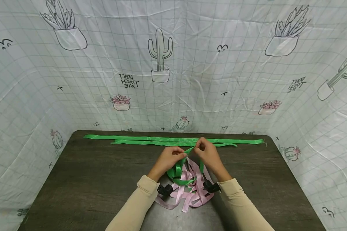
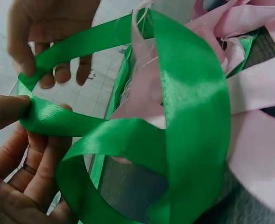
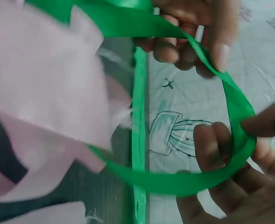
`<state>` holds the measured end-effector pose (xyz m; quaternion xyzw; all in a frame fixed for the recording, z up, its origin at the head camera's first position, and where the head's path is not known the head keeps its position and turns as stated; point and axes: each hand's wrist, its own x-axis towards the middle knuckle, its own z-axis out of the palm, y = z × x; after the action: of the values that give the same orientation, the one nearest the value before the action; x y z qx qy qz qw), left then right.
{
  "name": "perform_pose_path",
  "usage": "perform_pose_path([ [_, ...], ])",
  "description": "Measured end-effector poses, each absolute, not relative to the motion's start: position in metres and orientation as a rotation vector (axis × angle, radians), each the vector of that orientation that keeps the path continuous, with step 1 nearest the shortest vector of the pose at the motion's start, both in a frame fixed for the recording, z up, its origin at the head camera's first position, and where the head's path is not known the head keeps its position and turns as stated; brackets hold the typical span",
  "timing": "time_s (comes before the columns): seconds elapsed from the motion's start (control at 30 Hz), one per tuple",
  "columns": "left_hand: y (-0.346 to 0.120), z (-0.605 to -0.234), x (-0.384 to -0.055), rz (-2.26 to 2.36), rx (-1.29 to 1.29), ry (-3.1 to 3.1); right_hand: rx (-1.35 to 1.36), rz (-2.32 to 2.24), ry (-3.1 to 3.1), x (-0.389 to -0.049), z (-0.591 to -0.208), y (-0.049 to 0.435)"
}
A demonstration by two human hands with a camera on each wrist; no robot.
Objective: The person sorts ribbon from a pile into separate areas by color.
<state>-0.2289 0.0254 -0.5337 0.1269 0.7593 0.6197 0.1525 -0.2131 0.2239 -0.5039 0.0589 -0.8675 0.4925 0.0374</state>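
Note:
Between thumb and fingers, my left hand [image 1: 170, 158] pinches a green satin ribbon [image 2: 193, 93]. Close beside it to the right, my right hand [image 1: 209, 156] pinches the same ribbon a short way along. From the two hands the green ribbon hangs in loose loops over a tangled heap of pink ribbons [image 1: 201, 193]. In the left wrist view, the ribbon bends sharply at the left thumb and a large loop curls in front of the pink. The right wrist view shows the ribbon curving round past the right hand's fingers [image 3: 207, 144]. Frayed threads hang near one part of the ribbon.
Along the back edge of the dark wooden table [image 1: 75, 173] lie a long green ribbon [image 1: 101, 137] and a shorter one [image 1: 133, 142], stretched out flat side by side. A white curtain [image 1: 196, 80] with cactus drawings surrounds the table's back and sides.

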Motion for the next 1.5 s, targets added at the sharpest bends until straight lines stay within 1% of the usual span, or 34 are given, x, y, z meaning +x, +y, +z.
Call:
perform_pose_path([
  [0.2, 0.017, -0.53, -0.231, 1.766, 0.37, 2.188, 0.188, 1.8, -2.686, -0.213, -0.5, 0.233],
  [0.5, 0.006, -0.527, -0.234, 1.777, 0.378, 2.198, 0.207, 2.027, -2.688, -0.214, -0.496, 0.238],
  [0.87, -0.01, -0.524, -0.234, 1.829, 0.353, 2.104, 0.247, 2.087, -2.779, -0.214, -0.494, 0.249],
  [1.17, -0.025, -0.521, -0.235, 1.839, 0.385, 2.048, 0.307, 2.318, -2.636, -0.213, -0.495, 0.26],
  [1.5, -0.049, -0.521, -0.237, 1.862, 0.361, 2.062, 0.37, 2.308, -2.703, -0.213, -0.486, 0.274],
])
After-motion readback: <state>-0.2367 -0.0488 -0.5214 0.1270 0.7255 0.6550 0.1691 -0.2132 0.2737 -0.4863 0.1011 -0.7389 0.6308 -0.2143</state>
